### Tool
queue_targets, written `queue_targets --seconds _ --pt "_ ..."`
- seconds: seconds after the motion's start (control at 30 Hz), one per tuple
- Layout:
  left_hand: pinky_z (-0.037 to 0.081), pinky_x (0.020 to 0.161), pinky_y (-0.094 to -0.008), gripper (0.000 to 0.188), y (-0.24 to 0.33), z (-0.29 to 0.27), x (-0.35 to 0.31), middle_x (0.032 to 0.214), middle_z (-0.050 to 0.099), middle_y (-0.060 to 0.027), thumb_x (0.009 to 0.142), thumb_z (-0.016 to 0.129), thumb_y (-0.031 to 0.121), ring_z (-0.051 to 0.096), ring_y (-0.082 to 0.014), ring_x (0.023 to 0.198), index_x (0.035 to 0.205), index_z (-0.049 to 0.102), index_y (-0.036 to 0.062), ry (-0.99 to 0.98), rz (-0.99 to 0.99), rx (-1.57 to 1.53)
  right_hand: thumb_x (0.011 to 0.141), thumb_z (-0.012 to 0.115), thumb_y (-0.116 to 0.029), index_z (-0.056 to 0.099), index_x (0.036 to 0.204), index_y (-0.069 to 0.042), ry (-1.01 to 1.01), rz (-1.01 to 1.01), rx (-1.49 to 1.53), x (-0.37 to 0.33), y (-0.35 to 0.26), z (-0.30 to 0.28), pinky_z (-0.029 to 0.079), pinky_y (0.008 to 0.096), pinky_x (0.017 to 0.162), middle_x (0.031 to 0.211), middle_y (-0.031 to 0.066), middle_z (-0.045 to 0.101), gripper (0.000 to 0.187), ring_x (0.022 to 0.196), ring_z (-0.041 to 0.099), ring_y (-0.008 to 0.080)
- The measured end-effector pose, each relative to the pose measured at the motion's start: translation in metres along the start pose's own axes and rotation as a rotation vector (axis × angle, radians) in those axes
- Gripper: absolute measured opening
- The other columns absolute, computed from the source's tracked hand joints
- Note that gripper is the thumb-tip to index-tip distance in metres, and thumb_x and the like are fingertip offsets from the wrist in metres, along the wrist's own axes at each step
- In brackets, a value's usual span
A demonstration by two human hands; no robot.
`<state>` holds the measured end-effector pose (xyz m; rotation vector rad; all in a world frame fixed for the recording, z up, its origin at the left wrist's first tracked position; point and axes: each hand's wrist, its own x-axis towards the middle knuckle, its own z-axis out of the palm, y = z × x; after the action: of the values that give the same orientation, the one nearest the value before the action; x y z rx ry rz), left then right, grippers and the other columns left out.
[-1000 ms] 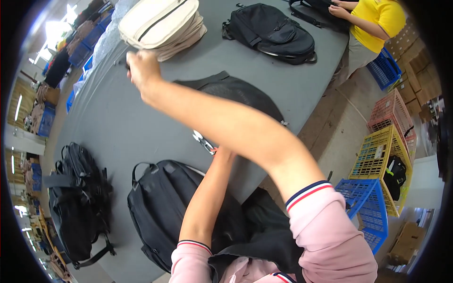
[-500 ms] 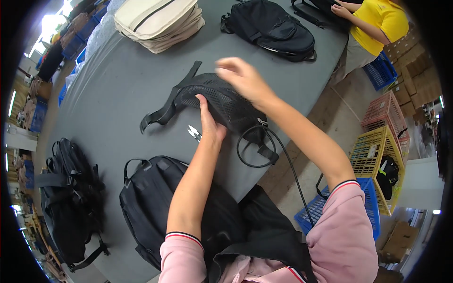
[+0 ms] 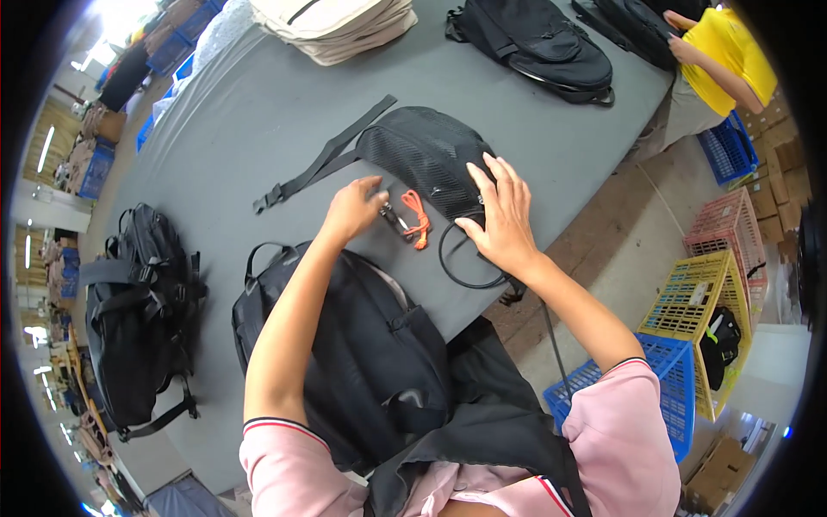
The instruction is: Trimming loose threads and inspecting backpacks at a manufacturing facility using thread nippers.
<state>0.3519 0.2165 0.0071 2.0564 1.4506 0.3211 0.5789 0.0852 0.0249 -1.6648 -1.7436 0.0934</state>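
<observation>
A black mesh waist pouch (image 3: 428, 151) lies on the table, its strap stretched out to the left. My right hand (image 3: 506, 220) rests on the pouch's near right end, fingers spread, beside a zipper and a loop of black cord (image 3: 444, 258). Left of the pouch, my left hand (image 3: 351, 211) hovers with curved fingers, thumb and forefinger apart. Just by its fingertips lie small thread snips (image 3: 399, 222) with an orange cord (image 3: 417, 215) tied to them; the fingers cover their blade end. Whether the hand touches them is hard to see.
A black backpack (image 3: 345, 345) lies close before me, another black bag (image 3: 142, 319) at the left. Beige bags (image 3: 345, 30) are stacked at the back, near a black backpack (image 3: 538, 52). A person in yellow (image 3: 732, 56) handles a bag. Blue (image 3: 672, 379) and yellow crates (image 3: 702, 302) stand right.
My left hand has left the pouch and moved beside the snips, uncovering the orange cord. My right hand has come down onto the pouch, which now lies flatter. The whole view has shifted.
</observation>
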Motion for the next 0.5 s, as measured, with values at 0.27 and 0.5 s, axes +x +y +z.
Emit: queue_targets --seconds 0.27,0.5 --pt "0.035 0.103 -0.0422 0.046 0.004 -0.074 -0.164 0.135 0.045 -0.0166 0.080 0.065 0.013 0.041 -0.0350 0.126 0.124 0.053 0.0064 0.293 0.175 0.206 0.077 0.064 -0.006 0.050 0.109 0.000 -0.304 -0.273 0.194 0.011 -0.031 0.048 0.047 0.0417 0.083 0.100 0.0200 0.057 0.035 0.095 0.055 0.0356" --pt "0.025 0.106 -0.0506 0.055 0.018 -0.004 -0.316 0.140 0.038 -0.0184 0.075 0.069 0.029 0.036 -0.0341 0.130 0.124 0.054 0.0080 0.338 0.132 0.134 0.069 0.076 -0.010 0.047 0.110 -0.003 -0.422 -0.187 -0.029 0.046 -0.050 0.117 0.048 0.0441 0.082 0.106 0.0204 0.053 0.051 0.094 0.057 0.0383"
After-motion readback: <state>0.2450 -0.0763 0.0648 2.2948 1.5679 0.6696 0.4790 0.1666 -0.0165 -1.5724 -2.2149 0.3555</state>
